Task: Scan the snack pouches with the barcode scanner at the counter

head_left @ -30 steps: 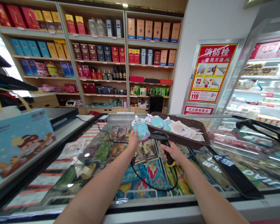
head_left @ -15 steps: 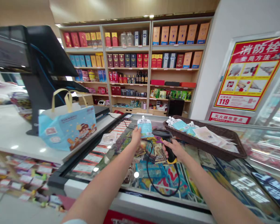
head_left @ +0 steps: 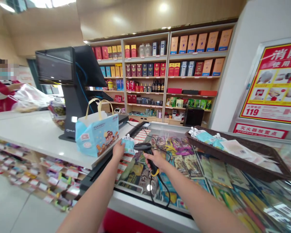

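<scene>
Step in hand, judged: pouch (head_left: 128,145) being presented to scanner (head_left: 142,147). Pouch is being pinched at its near left edge by the fingers of the left hand (head_left: 118,149), printed face up; grip closed on it. Scanner is being gripped round its handle by the right hand (head_left: 158,159), head pointing toward the pouch, cable (head_left: 169,194) hanging below the fingers. Head is sitting just beside the pouch; contact can't be told, nor whether the trigger is being pressed. Next move, judged, calls for the label being squared to the scanner head and both hands being held steady. Both are being held over the glass-topped freezer (head_left: 145,205), packaged goods (head_left: 185,165) being shown through the glass right of the scanner fingers. Well right of those, a basket (head_left: 223,155) is being filled by similar pouches (head_left: 203,136) and pale packets (head_left: 240,149). Left of the pouch fingers, a blue paper bag (head_left: 97,137) is being supported by the white counter (head_left: 70,151), register screen (head_left: 54,66) behind. Beyond the fingers, the back wall is being taken up by stocked shelves (head_left: 169,48); a person (head_left: 1,95) is being half cut off at far left.
</scene>
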Demonstrator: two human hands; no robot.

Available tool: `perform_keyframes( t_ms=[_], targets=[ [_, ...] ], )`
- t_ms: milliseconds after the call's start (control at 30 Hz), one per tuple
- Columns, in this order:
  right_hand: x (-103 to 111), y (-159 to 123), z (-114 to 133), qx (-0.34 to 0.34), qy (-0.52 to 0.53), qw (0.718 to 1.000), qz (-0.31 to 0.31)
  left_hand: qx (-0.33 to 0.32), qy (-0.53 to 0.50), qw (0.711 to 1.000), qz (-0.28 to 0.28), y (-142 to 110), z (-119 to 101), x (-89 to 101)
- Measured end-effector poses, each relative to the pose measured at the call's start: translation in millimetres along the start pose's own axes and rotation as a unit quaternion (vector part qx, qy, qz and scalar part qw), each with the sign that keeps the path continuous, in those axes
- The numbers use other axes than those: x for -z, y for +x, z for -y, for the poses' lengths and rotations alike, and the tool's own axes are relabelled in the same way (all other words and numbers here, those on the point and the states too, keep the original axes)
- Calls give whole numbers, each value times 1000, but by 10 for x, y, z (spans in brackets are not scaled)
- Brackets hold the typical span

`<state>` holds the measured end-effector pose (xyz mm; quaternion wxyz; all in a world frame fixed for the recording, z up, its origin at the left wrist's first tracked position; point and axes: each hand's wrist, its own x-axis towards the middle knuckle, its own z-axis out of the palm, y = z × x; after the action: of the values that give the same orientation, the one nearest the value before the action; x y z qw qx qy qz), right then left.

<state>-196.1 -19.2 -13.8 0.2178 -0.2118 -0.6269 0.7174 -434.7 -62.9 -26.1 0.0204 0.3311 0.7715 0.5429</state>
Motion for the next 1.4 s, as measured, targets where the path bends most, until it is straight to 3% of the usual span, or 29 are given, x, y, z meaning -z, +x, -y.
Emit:
perform_keyframes(
  t_ms=[167,333,433,533,667,800,933,1067,1200,1333,1400],
  targets=[
    [55,14,10,1,11,1000,-5,-76,171,982,-33,-110,-153,-58],
    [290,-117,83,24,41,998,-42,-136,340,930,-40,-320,-606,-181],
    [514,-262,139,39,52,996,-68,-151,366,918,-14,-376,-934,-330],
    [810,-478,211,53,57,992,-100,-196,299,933,37,-435,-1293,-684],
    [1299,-898,318,87,49,982,-159,-249,108,956,109,-664,-1814,-1485],
    [1827,-1416,393,120,42,960,-249,-220,-32,961,167,-1003,-2282,-2350],
    [2259,-1873,427,134,42,932,-334,-187,-14,965,185,-1200,-2586,-2960],
    [2496,-2105,431,158,58,909,-381,-172,150,947,225,-1219,-2774,-3261],
    [2570,-2135,411,183,83,901,-385,-134,288,912,260,-1155,-2907,-3361],
    [2569,-2122,401,193,96,899,-381,-99,315,901,281,-996,-2936,-3420],
    [2562,-2118,399,194,94,900,-378,-115,281,914,269,-908,-2920,-3442]
  ],
)
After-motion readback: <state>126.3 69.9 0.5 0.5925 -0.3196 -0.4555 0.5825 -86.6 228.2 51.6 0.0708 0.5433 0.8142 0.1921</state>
